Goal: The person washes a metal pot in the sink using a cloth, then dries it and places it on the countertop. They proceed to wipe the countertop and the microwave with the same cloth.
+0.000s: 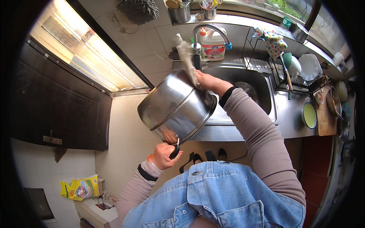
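A large stainless steel pot (176, 105) is tilted over the left edge of the metal sink (272, 85), its rim turned to the lower right. My left hand (164, 156) grips the pot's black side handle. At the pot's upper side, my right hand (209, 82) holds a whitish cloth (188, 61) against the metal. Motion blurs the cloth, and it hangs partly in front of the faucet (196, 47). The inside of the pot is turned away and hidden.
A white detergent jug (213, 45) stands behind the faucet. Right of the sink are a black dish rack (281, 75), a green-lined bowl (309, 115) and a wooden cutting board (325, 114). A dark door (62, 99) stands at left, with a yellow bag (81, 188) below.
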`<state>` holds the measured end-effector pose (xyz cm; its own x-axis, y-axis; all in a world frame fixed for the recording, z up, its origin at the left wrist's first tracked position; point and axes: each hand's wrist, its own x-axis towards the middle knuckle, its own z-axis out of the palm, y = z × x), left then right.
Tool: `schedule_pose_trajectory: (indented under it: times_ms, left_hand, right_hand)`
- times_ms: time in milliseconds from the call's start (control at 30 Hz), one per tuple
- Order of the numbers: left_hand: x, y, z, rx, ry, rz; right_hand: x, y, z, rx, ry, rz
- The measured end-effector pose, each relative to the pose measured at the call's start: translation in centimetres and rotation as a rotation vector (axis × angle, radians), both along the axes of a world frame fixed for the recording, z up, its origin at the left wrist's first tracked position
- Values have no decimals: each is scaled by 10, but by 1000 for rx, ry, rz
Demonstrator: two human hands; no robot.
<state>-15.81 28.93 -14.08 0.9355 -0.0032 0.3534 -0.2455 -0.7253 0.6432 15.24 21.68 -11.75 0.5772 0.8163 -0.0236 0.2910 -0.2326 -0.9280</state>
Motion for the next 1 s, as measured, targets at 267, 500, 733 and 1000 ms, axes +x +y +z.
schedule_pose_trajectory:
  times_ms: [267,500,733,1000]
  left_hand:
    - [19,-1,4,-63,51,38]
    - [12,2,9,-83,36,158]
    - [7,-1,6,-71,28,169]
    - [27,-20,8,-125,-182,188]
  right_hand:
    - [-119,-8,41,-4,-1346,124]
    - [-18,-20,-6,-89,-270,25]
    - [-56,-33,-42,54,-1127,-94]
    - [-104,-61,25,58,-851,-19]
